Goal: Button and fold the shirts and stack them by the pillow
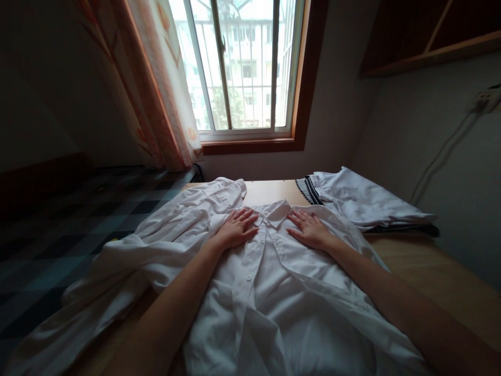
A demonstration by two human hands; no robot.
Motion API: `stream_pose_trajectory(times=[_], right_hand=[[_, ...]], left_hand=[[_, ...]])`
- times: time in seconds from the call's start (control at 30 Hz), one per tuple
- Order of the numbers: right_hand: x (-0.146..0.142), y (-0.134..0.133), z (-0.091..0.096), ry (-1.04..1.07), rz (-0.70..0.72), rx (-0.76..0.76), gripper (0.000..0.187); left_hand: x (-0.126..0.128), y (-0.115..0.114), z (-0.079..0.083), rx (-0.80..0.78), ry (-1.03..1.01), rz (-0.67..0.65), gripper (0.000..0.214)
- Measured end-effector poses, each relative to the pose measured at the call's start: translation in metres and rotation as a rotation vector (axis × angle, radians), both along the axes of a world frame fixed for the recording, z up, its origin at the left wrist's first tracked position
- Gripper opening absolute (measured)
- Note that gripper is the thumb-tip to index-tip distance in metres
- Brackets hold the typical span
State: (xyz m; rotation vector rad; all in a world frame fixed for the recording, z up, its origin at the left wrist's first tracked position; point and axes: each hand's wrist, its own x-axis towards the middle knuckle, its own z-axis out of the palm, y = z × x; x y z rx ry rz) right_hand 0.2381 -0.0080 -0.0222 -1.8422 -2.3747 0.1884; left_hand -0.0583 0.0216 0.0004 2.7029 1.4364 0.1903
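A white button-up shirt [270, 282] lies spread front-up on a wooden table [438, 271], its collar [276, 212] pointing toward the window. My left hand [237, 228] rests flat on the shirt just left of the collar, fingers stretched out. On the other side of the collar my right hand [309, 228] lies flat too, fingers spread and holding nothing. One sleeve [129, 261] trails off to the left.
A pile of folded white garments with dark striped trim [352, 201] sits at the table's far right. A bed with a dark checked cover [58, 235] lies to the left. Behind are a barred window [242, 68], a curtain [164, 89] and a wall cable [442, 151].
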Motion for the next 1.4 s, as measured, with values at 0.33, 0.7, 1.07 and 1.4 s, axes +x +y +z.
stream_pose_trajectory(times=[0.33, 0.7, 1.07, 1.4], right_hand=[[0.010, -0.033, -0.009, -0.011, -0.013, 0.061, 0.067], [-0.001, -0.022, 0.015, 0.144, 0.086, 0.299, 0.050], [-0.062, -0.003, 0.002, 0.075, -0.165, 0.034, 0.068], [-0.055, -0.007, -0.005, 0.126, -0.126, 0.231, 0.057]], left_hand=[[0.011, -0.032, -0.012, 0.179, -0.218, -0.052, 0.039], [0.021, -0.048, -0.024, 0.135, -0.155, -0.029, 0.055], [0.027, -0.058, -0.001, -0.114, -0.015, 0.072, 0.085], [0.052, -0.039, 0.042, -0.259, 0.136, 0.110, 0.072]])
